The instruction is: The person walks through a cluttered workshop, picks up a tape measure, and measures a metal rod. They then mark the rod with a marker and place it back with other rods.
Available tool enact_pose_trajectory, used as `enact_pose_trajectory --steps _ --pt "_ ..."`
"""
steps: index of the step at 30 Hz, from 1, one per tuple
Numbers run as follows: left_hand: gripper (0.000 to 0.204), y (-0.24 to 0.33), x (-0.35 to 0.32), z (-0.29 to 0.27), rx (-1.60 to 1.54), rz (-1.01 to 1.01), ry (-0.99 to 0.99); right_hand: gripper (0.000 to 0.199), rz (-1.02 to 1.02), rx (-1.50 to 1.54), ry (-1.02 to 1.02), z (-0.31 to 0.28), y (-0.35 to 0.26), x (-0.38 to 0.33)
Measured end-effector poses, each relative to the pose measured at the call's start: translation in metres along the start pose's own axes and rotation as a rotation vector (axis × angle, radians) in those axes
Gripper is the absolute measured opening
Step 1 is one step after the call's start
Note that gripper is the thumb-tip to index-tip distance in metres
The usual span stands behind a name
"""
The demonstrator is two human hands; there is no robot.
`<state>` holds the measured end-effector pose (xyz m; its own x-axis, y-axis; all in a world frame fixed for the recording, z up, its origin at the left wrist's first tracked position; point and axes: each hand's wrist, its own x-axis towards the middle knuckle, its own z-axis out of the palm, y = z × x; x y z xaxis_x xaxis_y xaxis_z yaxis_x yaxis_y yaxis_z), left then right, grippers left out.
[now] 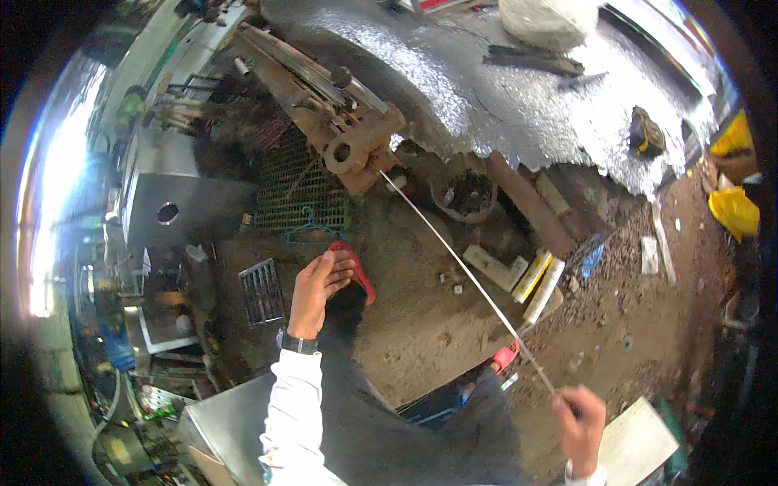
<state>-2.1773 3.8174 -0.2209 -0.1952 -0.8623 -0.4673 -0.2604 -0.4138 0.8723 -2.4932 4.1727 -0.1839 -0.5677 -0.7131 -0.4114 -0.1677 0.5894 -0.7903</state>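
Note:
My right hand (581, 423) is closed around the near end of a long, thin metal rod (462, 263). The rod slants up and leftward, its far end at a rusty metal fixture (356, 154) with a round ring; whether it enters the fixture or only touches it I cannot tell. My left hand (322, 285) is raised with nothing in it, its fingers loosely bent and the thumb up. Below that hand, partly hidden by it, shows a red sandal (362, 279); the other red sandal (506, 355) lies beneath the rod.
Pale and yellow blocks (535, 279) sit on the dirt floor right of the rod. Beyond are a round rusty rim (464, 197) and a grey sheet (519, 97) bearing a tape measure (647, 134). A metal grate (262, 292) and a blue-green hanger (312, 231) lie left.

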Motion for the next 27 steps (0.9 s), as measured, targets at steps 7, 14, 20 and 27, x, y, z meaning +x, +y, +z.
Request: enact_pose_trajectory --steps 7,14,20,27 --pt "0.036 0.035 0.008 -0.048 -0.005 0.167 0.143 0.015 -0.232 0.134 -0.03 0.086 -0.068 0.106" --pt "0.027 0.098 0.116 -0.056 0.036 0.371 0.197 0.017 -0.307 0.141 0.022 0.14 -0.114 0.162" --pt "0.025 0.127 0.279 -0.076 0.149 0.702 0.15 0.015 -0.236 0.187 0.067 0.173 -0.139 0.179" --pt "0.032 0.18 0.391 -0.074 0.483 1.139 -0.162 0.01 -0.358 0.079 0.204 0.222 -0.185 0.212"
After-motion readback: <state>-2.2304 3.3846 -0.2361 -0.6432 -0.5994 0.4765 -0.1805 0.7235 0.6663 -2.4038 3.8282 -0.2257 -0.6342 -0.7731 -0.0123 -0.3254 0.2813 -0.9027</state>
